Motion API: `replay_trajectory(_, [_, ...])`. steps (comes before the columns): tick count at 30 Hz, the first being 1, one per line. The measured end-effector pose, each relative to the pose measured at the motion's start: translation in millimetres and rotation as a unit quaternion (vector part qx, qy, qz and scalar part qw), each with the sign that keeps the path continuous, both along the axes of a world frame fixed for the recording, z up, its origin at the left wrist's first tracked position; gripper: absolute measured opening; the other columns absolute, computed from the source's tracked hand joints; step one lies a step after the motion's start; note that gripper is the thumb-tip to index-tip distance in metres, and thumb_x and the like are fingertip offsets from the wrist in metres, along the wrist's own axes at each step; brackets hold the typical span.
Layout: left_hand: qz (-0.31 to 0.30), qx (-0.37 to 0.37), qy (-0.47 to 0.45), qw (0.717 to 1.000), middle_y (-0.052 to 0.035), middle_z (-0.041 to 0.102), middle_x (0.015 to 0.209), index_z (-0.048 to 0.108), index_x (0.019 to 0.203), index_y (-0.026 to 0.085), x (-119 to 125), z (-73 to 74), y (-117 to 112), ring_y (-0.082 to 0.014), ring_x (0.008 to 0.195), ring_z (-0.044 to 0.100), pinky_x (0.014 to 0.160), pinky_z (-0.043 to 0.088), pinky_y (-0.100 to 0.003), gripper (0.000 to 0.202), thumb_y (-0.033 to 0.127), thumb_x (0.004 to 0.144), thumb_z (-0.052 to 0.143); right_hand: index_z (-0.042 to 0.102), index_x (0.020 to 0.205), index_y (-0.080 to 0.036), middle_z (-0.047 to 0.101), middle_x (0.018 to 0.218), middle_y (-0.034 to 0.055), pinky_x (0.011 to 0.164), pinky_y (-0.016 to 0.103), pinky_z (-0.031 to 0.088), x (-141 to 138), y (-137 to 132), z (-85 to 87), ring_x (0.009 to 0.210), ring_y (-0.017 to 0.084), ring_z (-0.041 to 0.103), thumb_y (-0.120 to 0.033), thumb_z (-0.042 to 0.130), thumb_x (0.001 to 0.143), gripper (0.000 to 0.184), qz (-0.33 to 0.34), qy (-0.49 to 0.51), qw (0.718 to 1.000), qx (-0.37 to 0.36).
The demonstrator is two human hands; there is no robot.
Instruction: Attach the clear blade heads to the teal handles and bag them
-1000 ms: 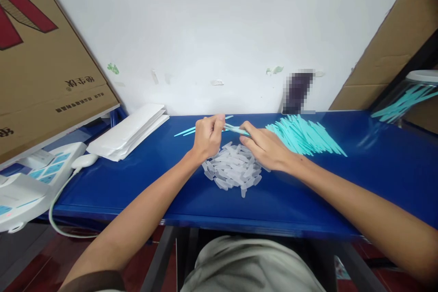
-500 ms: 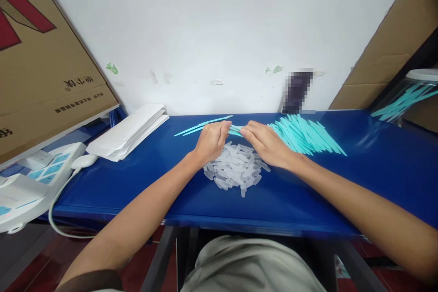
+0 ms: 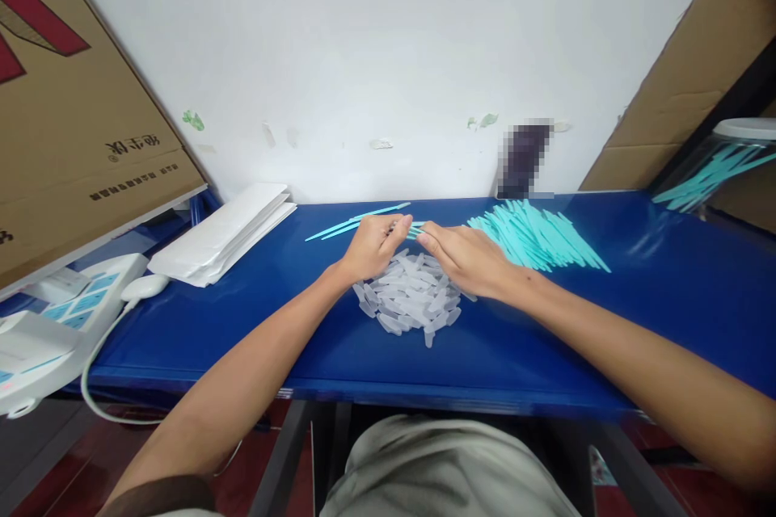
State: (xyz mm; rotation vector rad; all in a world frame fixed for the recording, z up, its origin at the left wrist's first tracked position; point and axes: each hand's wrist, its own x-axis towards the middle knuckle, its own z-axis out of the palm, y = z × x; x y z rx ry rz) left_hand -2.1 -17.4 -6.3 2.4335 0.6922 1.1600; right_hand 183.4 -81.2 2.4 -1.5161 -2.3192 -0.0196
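Holds a few slim turquoise sticks [image 3: 415,233] at the centre of the frame, with left hand [image 3: 374,246] curled shut around one end and right hand [image 3: 466,257] clenched on the other, thumbs near each other. Cannot tell how many. Has translucent pieces [image 3: 407,300] heaped just below, loose turquoise sticks [image 3: 333,229] to the upper left, and a turquoise pile [image 3: 539,238] right of centre, all on a blue table [image 3: 515,363].

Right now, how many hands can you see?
2: the left hand and, beside it, the right hand, holding turquoise sticks between them near the heap of translucent pieces.
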Motion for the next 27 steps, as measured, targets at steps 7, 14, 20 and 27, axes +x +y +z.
replay_trajectory(7, [0.202,-0.008,-0.138,0.969,0.0029,0.032,0.048,0.034,0.055,0.023,-55,11.6,41,-0.0123,0.046,0.029,0.048,0.021,-0.029,0.061,0.066,0.098,0.03,0.055,0.108,-0.015,0.067,0.081,0.0145,0.058,0.032,0.033,59,21,12.2,0.067,0.025,0.059,-0.059,0.019,0.102,0.057,-0.163,-0.059,0.984,-0.035])
replay_trajectory(14, [0.033,0.067,0.219,0.973,-0.0005,0.043,0.051,0.039,0.053,0.021,-36,-1.6,24,-0.0142,0.046,0.034,0.055,0.023,-0.032,0.054,0.045,0.101,0.031,0.06,0.114,-0.009,0.068,0.099,0.0267,0.072,0.043,0.044,87,32,13.0,0.089,0.037,0.066,-0.043,0.024,0.102,0.052,-0.299,-0.103,0.947,-0.056])
replay_trajectory(20, [0.032,0.137,0.298,0.944,-0.004,0.055,0.059,0.05,0.06,0.019,-25,-3.8,16,-0.0165,0.049,0.041,0.054,0.022,-0.034,0.047,0.034,0.1,0.03,0.069,0.091,-0.01,0.069,0.099,0.0262,0.069,0.041,0.046,78,37,8.8,0.089,0.036,0.068,-0.035,0.036,0.098,0.042,-0.289,-0.111,0.947,-0.083])
replay_trajectory(27, [0.086,0.123,0.232,0.961,-0.0076,0.068,0.089,0.068,0.096,0.019,-31,-5.3,30,-0.023,0.083,0.06,0.074,0.042,-0.034,0.042,0.031,0.101,0.028,0.057,0.116,-0.006,0.068,0.1,0.0269,0.068,0.039,0.046,70,36,5.1,0.09,0.035,0.068,-0.03,0.049,0.093,0.034,-0.289,-0.106,0.949,-0.068])
